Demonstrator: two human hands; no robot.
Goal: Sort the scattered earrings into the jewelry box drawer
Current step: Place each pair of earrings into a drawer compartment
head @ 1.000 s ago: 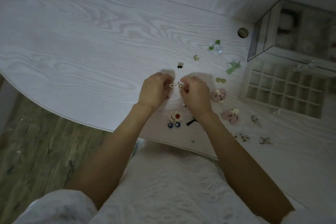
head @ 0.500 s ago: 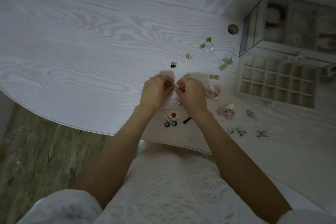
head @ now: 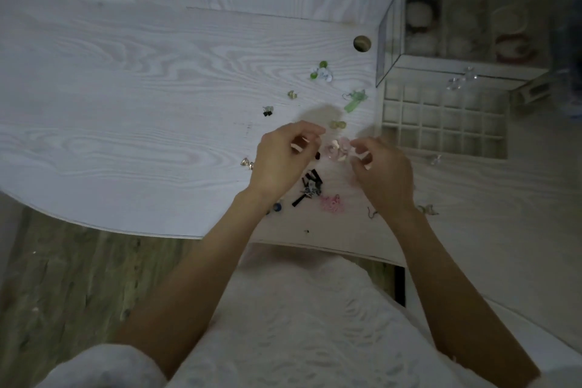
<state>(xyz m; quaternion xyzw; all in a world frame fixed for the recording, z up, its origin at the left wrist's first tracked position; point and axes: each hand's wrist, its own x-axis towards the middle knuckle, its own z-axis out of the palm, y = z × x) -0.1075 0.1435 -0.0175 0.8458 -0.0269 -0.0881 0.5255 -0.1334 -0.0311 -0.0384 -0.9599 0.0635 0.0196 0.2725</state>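
My left hand and my right hand hover over the white table with fingers loosely curled, nothing visible in either. A pink flower earring pair lies between their fingertips. A small gold pair lies just left of my left hand. More earrings lie scattered: green beads, a green ribbon one, a yellow-green pair, black tassels, a pink one. The gridded drawer stands pulled out of the glass jewelry box at the right.
A round cable hole sits in the table beside the box. The table's curved front edge runs close under my wrists, with wooden floor below. Clear earrings lie by the drawer's front.
Both hands have parted and shifted right, from pinching a small gold earring together to flanking the pink flower pair. A gold pair now lies left of my left hand. The view swung right.
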